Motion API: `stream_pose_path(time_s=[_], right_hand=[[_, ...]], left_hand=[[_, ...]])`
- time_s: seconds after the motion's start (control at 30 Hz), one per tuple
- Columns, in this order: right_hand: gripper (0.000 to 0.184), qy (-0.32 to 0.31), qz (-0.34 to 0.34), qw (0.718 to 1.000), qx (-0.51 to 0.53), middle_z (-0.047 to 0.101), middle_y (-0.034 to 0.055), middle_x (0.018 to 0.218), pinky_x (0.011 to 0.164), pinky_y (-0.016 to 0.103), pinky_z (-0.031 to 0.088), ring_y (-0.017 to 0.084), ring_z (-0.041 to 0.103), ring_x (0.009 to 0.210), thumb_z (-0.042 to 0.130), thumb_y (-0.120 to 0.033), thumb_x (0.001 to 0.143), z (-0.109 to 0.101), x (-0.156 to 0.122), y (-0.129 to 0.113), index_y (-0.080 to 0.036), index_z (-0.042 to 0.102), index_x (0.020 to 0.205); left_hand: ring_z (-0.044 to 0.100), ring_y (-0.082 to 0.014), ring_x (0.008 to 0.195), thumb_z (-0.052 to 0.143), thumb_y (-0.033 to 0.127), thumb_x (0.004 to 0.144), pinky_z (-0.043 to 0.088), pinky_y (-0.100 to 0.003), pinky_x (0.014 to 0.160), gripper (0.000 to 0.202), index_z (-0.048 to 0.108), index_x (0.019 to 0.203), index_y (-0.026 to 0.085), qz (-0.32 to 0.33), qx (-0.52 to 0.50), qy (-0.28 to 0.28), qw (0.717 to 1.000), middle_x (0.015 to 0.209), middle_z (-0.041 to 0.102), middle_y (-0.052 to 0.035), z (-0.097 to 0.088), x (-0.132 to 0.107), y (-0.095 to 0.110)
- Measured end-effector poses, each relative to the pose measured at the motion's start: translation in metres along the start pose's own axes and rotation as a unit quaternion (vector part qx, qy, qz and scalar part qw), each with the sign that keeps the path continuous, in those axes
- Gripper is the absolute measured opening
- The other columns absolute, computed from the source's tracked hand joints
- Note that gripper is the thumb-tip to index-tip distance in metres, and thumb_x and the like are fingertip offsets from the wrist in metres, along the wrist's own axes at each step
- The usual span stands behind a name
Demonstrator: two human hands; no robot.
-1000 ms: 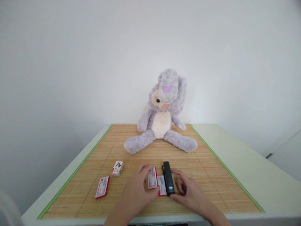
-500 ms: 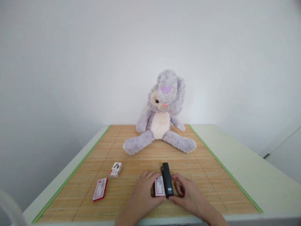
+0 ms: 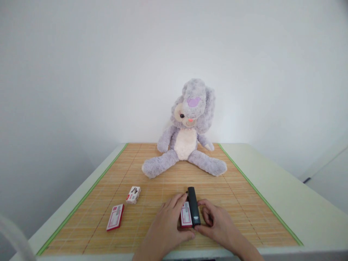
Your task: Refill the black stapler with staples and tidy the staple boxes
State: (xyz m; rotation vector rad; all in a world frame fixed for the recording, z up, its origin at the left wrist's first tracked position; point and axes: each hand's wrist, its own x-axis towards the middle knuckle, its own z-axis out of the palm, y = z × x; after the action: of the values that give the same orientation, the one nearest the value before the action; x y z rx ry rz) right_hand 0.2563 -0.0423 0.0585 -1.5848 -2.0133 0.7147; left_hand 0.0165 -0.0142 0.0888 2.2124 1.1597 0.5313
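A black stapler (image 3: 194, 206) lies lengthwise on the bamboo mat. A small white-and-red box (image 3: 186, 216) lies flush along its left side. My left hand (image 3: 170, 221) curves round that box from the left. Its fingertips reach the box's far end by the stapler, while the thumb rests apart from the near edge; the fingers are spread. On the other side, my right hand (image 3: 214, 221) grips the stapler's right edge, index finger at the middle and thumb at the near end, with the other fingers curled in.
To the left lie another flat white-and-red box (image 3: 115, 217) and a small white box with a dark picture (image 3: 133, 195). A grey plush rabbit (image 3: 185, 145) sits against the wall at the back. The bamboo mat (image 3: 231, 192) has green edges and covers a white table (image 3: 274, 183).
The left thumb has come off the box's near edge, and the left fingers have slid right toward the stapler. The box sits slightly further right. My right hand has hardly moved.
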Motion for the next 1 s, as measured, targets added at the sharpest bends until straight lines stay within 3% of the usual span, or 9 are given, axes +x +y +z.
stream_pose_path(time_s=[0.07, 0.17, 0.3, 0.4, 0.5, 0.6, 0.77, 0.9, 1.0], right_hand=[[0.057, 0.000, 0.000, 1.000, 0.003, 0.052, -0.0120, 0.065, 0.061, 0.025, 0.034, 0.013, 0.054, 0.061, 0.079, -0.030, 0.076, 0.000, 0.000, 0.001, -0.026, 0.055, 0.127], [0.058, -0.002, 0.000, 1.000, 0.001, 0.052, -0.0121, 0.065, 0.061, 0.026, 0.034, 0.013, 0.054, 0.060, 0.078, -0.029, 0.077, 0.000, -0.001, 0.002, -0.025, 0.053, 0.129], [0.057, -0.001, 0.001, 1.000, -0.001, 0.053, -0.0116, 0.066, 0.062, 0.026, 0.035, 0.013, 0.054, 0.061, 0.077, -0.031, 0.078, 0.001, -0.001, 0.003, -0.025, 0.053, 0.129], [0.057, -0.003, 0.004, 1.000, 0.001, 0.053, -0.0116, 0.066, 0.062, 0.026, 0.035, 0.014, 0.054, 0.061, 0.077, -0.031, 0.078, 0.001, -0.001, 0.004, -0.026, 0.052, 0.130], [0.056, -0.006, 0.006, 1.000, -0.006, 0.053, -0.0114, 0.066, 0.062, 0.026, 0.034, 0.014, 0.054, 0.061, 0.077, -0.032, 0.079, 0.001, -0.001, 0.005, -0.026, 0.053, 0.129], [0.054, -0.010, 0.009, 1.000, -0.012, 0.054, -0.0111, 0.066, 0.061, 0.026, 0.034, 0.013, 0.054, 0.060, 0.076, -0.033, 0.080, 0.001, -0.001, 0.005, -0.026, 0.054, 0.129], [0.054, -0.012, 0.008, 1.000, -0.014, 0.054, -0.0108, 0.066, 0.061, 0.026, 0.035, 0.014, 0.054, 0.061, 0.075, -0.033, 0.080, 0.000, -0.001, 0.003, -0.025, 0.054, 0.129], [0.053, -0.013, 0.008, 1.000, -0.016, 0.054, -0.0109, 0.065, 0.061, 0.026, 0.035, 0.014, 0.055, 0.061, 0.075, -0.034, 0.079, 0.000, 0.000, 0.002, -0.025, 0.055, 0.127], [0.052, -0.011, 0.009, 1.000, -0.020, 0.054, -0.0111, 0.065, 0.061, 0.026, 0.035, 0.014, 0.055, 0.061, 0.075, -0.034, 0.079, 0.000, 0.000, 0.002, -0.025, 0.056, 0.126]], left_hand=[[0.037, -0.0310, 0.151, 0.091, 0.043, 0.065, 0.032, -0.047, 0.125, 0.115, 0.029, 0.162, 0.037, -0.008, 0.013, 0.009, 1.000, 0.168, 0.034, -0.0024, -0.010, -0.008, -0.001], [0.036, -0.0324, 0.152, 0.084, 0.046, 0.073, 0.031, -0.052, 0.126, 0.106, 0.028, 0.162, 0.040, -0.025, 0.056, 0.050, 0.997, 0.168, 0.035, -0.0013, -0.032, -0.024, -0.019], [0.040, -0.0342, 0.149, 0.074, 0.054, 0.081, 0.033, -0.057, 0.124, 0.088, 0.037, 0.159, 0.036, -0.087, 0.151, 0.148, 0.974, 0.163, 0.042, -0.0040, -0.069, -0.059, -0.082], [0.044, -0.0388, 0.144, 0.075, 0.061, 0.076, 0.035, -0.059, 0.121, 0.100, 0.035, 0.161, 0.026, -0.135, 0.215, 0.194, 0.948, 0.163, 0.042, -0.0099, -0.091, -0.093, -0.139], [0.044, -0.0417, 0.144, 0.078, 0.063, 0.070, 0.037, -0.060, 0.119, 0.110, 0.032, 0.163, 0.025, -0.166, 0.221, 0.181, 0.944, 0.165, 0.040, -0.0113, -0.106, -0.119, -0.178], [0.045, -0.0399, 0.143, 0.073, 0.064, 0.077, 0.037, -0.059, 0.119, 0.083, 0.052, 0.151, 0.033, -0.163, 0.186, 0.151, 0.957, 0.163, 0.044, -0.0056, -0.113, -0.132, -0.192], [0.055, -0.0355, 0.132, 0.078, 0.064, 0.073, 0.043, -0.055, 0.116, 0.065, 0.068, 0.129, 0.032, -0.155, 0.106, 0.152, 0.970, 0.144, 0.062, -0.0047, -0.109, -0.123, -0.168], [0.062, -0.0303, 0.118, 0.076, 0.058, 0.078, 0.050, -0.049, 0.107, 0.064, 0.063, 0.133, 0.030, -0.134, 0.029, 0.145, 0.980, 0.132, 0.066, -0.0065, -0.082, -0.095, -0.109], [0.061, -0.0285, 0.120, 0.077, 0.045, 0.079, 0.047, -0.048, 0.110, 0.061, 0.060, 0.136, 0.029, -0.098, -0.011, 0.121, 0.988, 0.132, 0.065, -0.0075, -0.055, -0.066, -0.057]])
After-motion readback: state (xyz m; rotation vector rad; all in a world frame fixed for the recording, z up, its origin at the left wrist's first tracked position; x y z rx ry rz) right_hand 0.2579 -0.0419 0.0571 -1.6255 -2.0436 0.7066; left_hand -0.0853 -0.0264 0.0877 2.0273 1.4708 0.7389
